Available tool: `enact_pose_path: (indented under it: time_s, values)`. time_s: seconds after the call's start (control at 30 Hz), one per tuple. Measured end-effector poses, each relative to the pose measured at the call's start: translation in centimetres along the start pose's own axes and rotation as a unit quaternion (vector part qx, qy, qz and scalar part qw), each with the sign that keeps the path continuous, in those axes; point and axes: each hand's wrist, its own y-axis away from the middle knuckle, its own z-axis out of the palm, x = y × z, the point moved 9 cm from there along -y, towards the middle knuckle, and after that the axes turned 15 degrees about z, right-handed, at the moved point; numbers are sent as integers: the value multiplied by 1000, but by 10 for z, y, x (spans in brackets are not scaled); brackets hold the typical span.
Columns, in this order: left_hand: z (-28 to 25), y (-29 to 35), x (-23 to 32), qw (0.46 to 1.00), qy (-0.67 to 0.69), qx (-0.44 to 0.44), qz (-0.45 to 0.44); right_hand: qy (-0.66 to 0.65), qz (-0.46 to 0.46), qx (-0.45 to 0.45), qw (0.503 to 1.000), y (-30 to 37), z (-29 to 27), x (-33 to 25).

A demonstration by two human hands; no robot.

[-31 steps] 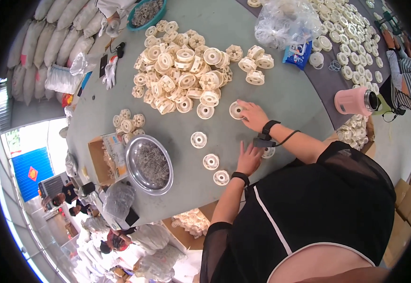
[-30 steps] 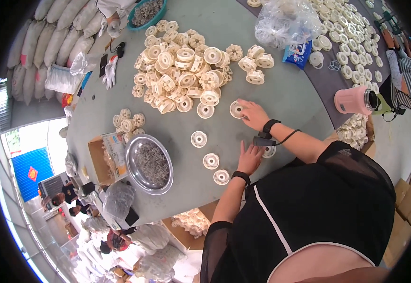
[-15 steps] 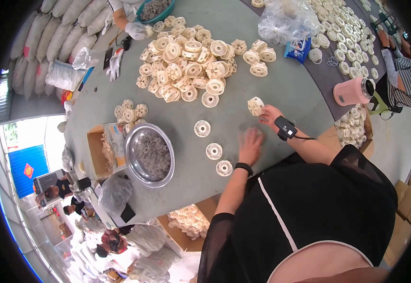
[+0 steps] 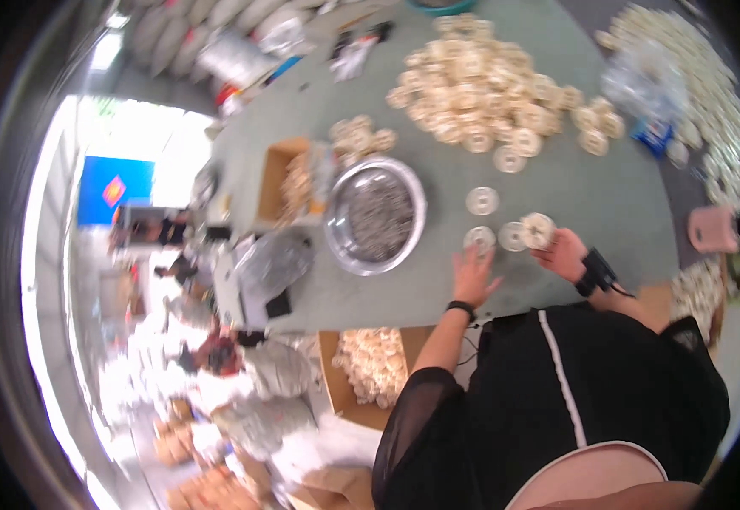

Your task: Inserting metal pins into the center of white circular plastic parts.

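Head view: the right hand (image 4: 562, 253) is pinching a cream wheel (image 4: 537, 229) by its rim, seemingly leaving its face uncovered; at its nine o'clock, the left hand (image 4: 473, 280), fingers spread, is overlapping a second wheel (image 4: 479, 232) on the surface (image 4: 438, 276).

Assembly workshop, heaped cream parts (image 4: 480, 85), broad grey-green worktable (image 4: 608, 187), bulging stacked sacks (image 4: 154, 38), filled cardboard box (image 4: 417, 343)
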Motion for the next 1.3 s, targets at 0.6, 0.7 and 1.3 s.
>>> enact_pose_path:
  time_s: [0.6,0.7,1.3]
  values:
    - [-95,27,24,852,424,297,-75,176,55,19,983,-9,87,61]
    - [-87,23,22,861,435,252,-82,267,40,56,961,-28,58,58]
    - [-97,-14,33,894,365,259,-22,185,110,32,976,-27,54,48]
